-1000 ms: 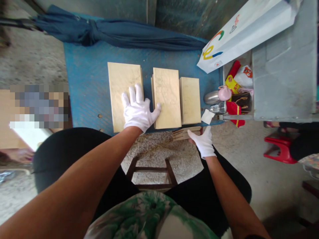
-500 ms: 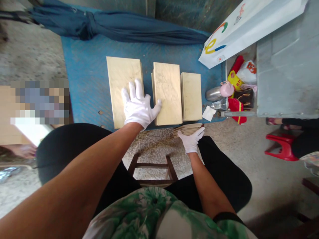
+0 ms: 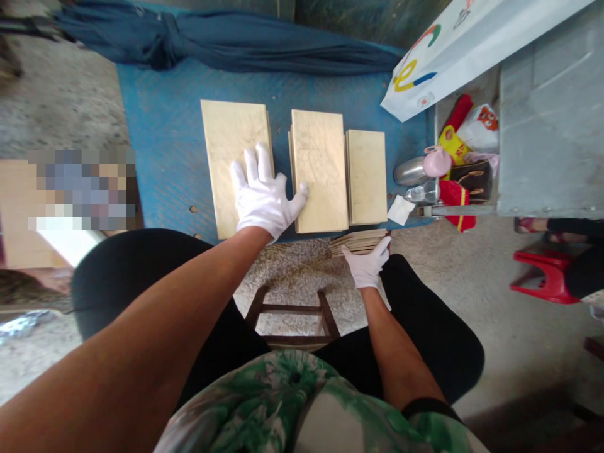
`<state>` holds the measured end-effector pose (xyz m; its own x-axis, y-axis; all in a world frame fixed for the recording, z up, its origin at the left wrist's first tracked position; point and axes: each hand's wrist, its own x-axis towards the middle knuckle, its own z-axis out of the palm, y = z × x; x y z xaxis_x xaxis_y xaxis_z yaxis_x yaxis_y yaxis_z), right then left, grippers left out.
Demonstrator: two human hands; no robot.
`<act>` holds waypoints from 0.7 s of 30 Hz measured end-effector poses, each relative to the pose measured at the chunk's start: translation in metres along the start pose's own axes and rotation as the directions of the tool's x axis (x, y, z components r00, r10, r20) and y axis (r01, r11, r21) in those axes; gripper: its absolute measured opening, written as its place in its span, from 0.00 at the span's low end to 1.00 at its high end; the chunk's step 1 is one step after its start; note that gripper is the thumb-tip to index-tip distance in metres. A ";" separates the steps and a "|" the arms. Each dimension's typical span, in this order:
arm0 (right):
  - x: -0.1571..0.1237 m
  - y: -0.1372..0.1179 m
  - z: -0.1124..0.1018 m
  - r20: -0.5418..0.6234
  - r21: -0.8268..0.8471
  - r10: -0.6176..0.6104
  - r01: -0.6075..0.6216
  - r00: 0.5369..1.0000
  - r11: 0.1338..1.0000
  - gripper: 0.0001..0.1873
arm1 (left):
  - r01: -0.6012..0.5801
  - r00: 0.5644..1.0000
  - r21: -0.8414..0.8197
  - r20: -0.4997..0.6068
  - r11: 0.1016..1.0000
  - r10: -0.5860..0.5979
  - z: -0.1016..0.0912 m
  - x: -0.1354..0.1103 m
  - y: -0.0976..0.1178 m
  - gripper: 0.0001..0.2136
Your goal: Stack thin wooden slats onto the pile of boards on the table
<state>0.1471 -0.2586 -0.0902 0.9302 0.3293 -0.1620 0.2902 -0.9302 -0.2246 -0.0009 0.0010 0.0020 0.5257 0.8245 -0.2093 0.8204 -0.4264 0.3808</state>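
My left hand, in a white glove, lies with fingers spread on the left stack of pale rectangular boards. Its thumb reaches over the edge of the middle board stack. A smaller board stack sits just right of that one. Just off the table's near edge, my right hand, also gloved in white, is closed round a bundle of thin pale boards, seen edge-on and slightly fanned. The lower part of this bundle is hidden behind the hand.
The blue table bears a folded dark blue umbrella at the back and a white paper bag. A steel bottle stands at its right, beside a grey metal cabinet. Further right is a red stool.
The view has shifted slightly. Both hands keep nearly the same places, the left flat on the boards and the right round the bundle.
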 end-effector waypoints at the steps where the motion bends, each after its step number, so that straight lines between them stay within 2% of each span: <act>1: -0.002 0.000 -0.003 -0.006 -0.010 0.000 -0.001 1.000 1.000 0.74 | 0.002 1.000 0.009 0.001 1.000 -0.002 0.001 0.000 0.000 0.30; 5: -0.006 0.000 -0.021 -0.029 -0.030 0.017 -0.017 0.999 0.999 0.67 | 0.008 1.000 0.020 0.006 1.000 -0.008 0.002 0.001 -0.001 0.31; 12: -0.006 -0.020 -0.078 -0.173 -0.028 0.048 -0.054 0.984 0.998 0.59 | -0.004 1.000 0.007 -0.004 1.000 0.004 0.004 0.002 -0.003 0.32; 16: 0.001 -0.028 -0.107 -0.288 -0.025 -0.092 0.088 0.953 0.996 0.56 | -0.008 1.000 -0.006 -0.007 1.000 0.008 0.004 0.001 -0.003 0.32; 21: 0.024 -0.030 -0.135 -0.423 -0.047 -0.288 0.296 0.859 0.954 0.54 | -0.017 1.000 0.013 -0.015 1.000 0.017 0.001 0.000 -0.003 0.32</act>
<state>0.1906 -0.2445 0.0420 0.8109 0.4821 0.3317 0.5630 -0.7974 -0.2174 -0.0026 0.0018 -0.0002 0.5362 0.8226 -0.1892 0.8144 -0.4453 0.3722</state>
